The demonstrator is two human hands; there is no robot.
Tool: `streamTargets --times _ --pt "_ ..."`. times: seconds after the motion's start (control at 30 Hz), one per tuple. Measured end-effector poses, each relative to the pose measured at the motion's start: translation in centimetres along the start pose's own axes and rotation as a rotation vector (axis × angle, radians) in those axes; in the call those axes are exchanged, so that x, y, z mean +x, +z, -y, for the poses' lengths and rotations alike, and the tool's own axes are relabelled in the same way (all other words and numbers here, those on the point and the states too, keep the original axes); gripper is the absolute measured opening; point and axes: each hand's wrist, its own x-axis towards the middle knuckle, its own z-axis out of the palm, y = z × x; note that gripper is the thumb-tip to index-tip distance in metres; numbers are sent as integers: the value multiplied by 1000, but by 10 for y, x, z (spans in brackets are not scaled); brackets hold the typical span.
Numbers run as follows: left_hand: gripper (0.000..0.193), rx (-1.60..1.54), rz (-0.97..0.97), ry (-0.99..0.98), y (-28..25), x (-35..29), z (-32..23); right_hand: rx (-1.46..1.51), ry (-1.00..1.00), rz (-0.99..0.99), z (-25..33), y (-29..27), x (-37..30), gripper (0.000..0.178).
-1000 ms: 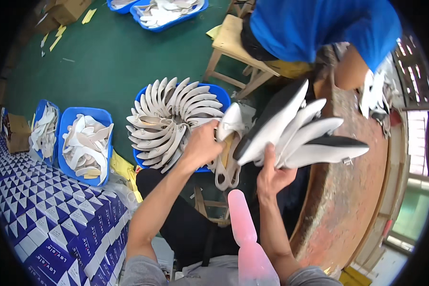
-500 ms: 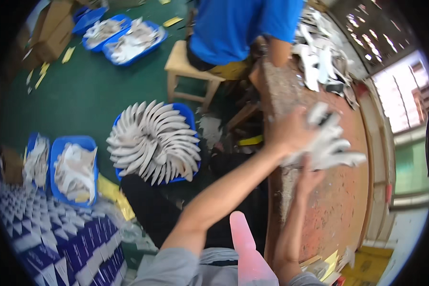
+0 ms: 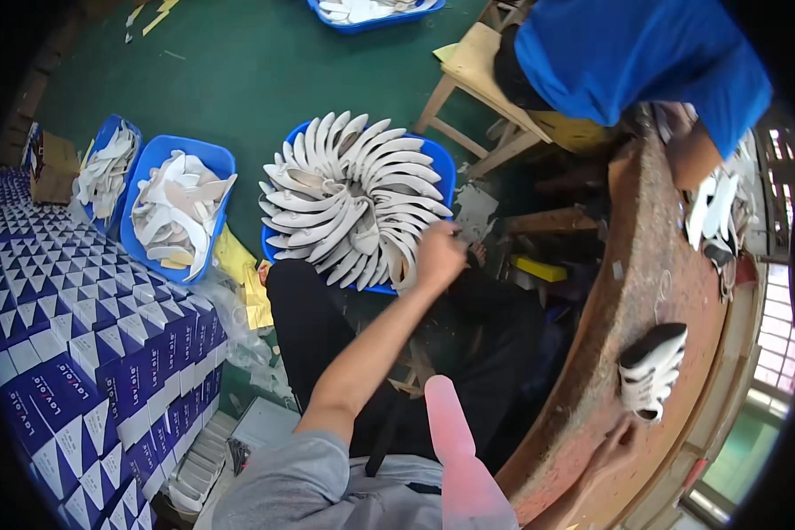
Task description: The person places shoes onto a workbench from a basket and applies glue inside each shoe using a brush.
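Observation:
White curved shoe uppers (image 3: pixel 396 181) are fanned in a spiral, heaped in a blue basket (image 3: pixel 444 159) on the floor. My left hand (image 3: pixel 439 256) is at the basket's right front side, close against the outer uppers. Its fingers are curled, and what they hold is hidden. Over the workbench (image 3: pixel 592 389) at the right, my right hand (image 3: pixel 621 442) has its fingers closed at the lower end of a small bunch of white shoe uppers (image 3: pixel 652 375) with a black part on one side.
Blue baskets of white pieces (image 3: pixel 181 208) stand at left and at the top. Stacked purple-and-white boxes (image 3: pixel 88 353) fill the lower left. A person in a blue shirt (image 3: pixel 636 62) works by a wooden stool (image 3: pixel 481 71), near more white uppers (image 3: pixel 715 203) on the bench.
My left hand has left the bunch of shoe uppers and gone down to the basket. The bunch is now with my right hand alone. My view has swung round.

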Motion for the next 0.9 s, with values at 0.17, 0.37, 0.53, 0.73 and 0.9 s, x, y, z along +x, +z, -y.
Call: streamTargets --times 0.17,0.37,0.53,0.73,0.9 --pt "38 -369 190 -1293 -36 -31 221 504 -109 772 182 194 -69 15" --pt "63 -1477 -482 -1163 -1 -59 310 793 -760 1165 385 475 -155 32" --pt "53 -1546 -817 -1416 54 -6 232 360 -1223 1205 418 642 -155 49" --pt "37 -1028 -935 -1569 -40 14 267 -181 -1426 1556 416 694 -170 54" --pt "34 -791 -730 -1459 -111 9 205 13 -1255 1493 403 630 -149 51"
